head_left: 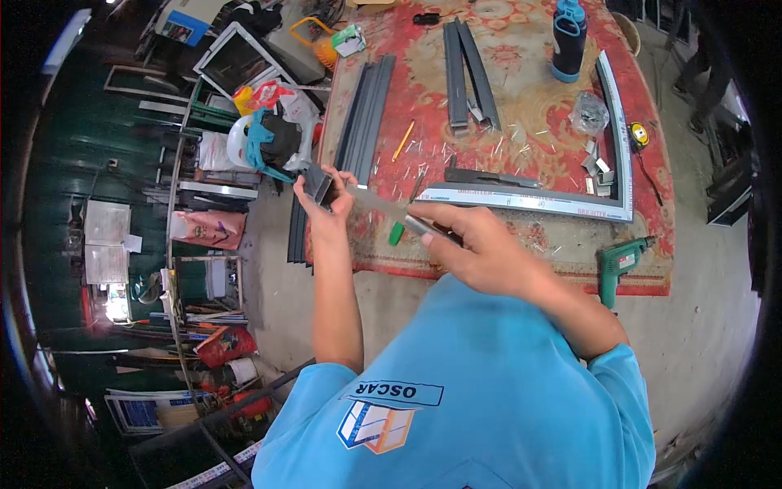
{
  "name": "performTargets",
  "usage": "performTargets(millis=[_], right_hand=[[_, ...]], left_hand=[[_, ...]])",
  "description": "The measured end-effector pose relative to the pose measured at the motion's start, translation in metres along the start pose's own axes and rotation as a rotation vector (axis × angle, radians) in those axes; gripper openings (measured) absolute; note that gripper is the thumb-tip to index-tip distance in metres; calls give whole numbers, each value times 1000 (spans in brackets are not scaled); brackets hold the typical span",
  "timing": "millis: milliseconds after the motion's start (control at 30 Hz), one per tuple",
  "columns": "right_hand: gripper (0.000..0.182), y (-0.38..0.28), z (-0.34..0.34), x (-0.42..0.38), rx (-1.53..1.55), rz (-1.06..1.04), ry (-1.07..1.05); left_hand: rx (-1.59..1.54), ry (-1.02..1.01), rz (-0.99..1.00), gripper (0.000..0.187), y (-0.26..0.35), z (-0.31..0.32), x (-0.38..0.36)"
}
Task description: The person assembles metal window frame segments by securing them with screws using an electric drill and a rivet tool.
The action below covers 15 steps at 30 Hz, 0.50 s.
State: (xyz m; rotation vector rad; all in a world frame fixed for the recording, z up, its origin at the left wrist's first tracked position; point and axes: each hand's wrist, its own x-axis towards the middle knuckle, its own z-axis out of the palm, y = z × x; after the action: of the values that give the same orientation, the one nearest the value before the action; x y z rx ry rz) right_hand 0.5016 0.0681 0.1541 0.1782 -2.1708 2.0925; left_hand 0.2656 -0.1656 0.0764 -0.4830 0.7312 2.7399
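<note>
My left hand (pixel 329 197) is wrapped round the end of a dark grey hollow metal profile (pixel 318 184), its open end turned up toward me. My right hand (pixel 476 248) grips the handle of a flat-bladed tool (pixel 375 201); its blurred blade points left to beside the profile. Whether blade and profile touch, I cannot tell. Between and just below the hands, a small green object (pixel 397 234) lies on the patterned red table cover (pixel 505 244). A yellow pencil (pixel 402 141) rests above them.
Grey profiles (pixel 364 122) lie at the table's left, two more (pixel 468 77) further back. An L-shaped frame (pixel 562 203) lies right, with a green drill (pixel 623 265), tape measure (pixel 639 135) and dark bottle (pixel 568 41) around it. A cluttered rack (pixel 175 244) stands left.
</note>
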Motion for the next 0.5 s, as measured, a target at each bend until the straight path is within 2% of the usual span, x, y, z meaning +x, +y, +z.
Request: performTargets(millis=[167, 233, 267, 333, 367, 467, 500], right_hand=[[34, -10, 9, 14, -13, 92, -85], [33, 11, 21, 20, -193, -93, -3], [33, 13, 23, 23, -199, -85, -15], [34, 14, 23, 33, -129, 71, -112], [34, 19, 24, 31, -138, 75, -119], [42, 37, 33, 20, -71, -45, -95], [38, 39, 36, 16, -63, -95, -1]], left_hand=[[154, -25, 120, 41, -15, 21, -21], [338, -29, 85, 46, -24, 30, -33], [326, -19, 84, 46, -31, 30, -38], [519, -31, 91, 51, -52, 41, -50], [563, -5, 122, 55, -64, 52, -65], [447, -69, 172, 55, -61, 34, -34], [437, -67, 177, 55, -62, 38, -36]])
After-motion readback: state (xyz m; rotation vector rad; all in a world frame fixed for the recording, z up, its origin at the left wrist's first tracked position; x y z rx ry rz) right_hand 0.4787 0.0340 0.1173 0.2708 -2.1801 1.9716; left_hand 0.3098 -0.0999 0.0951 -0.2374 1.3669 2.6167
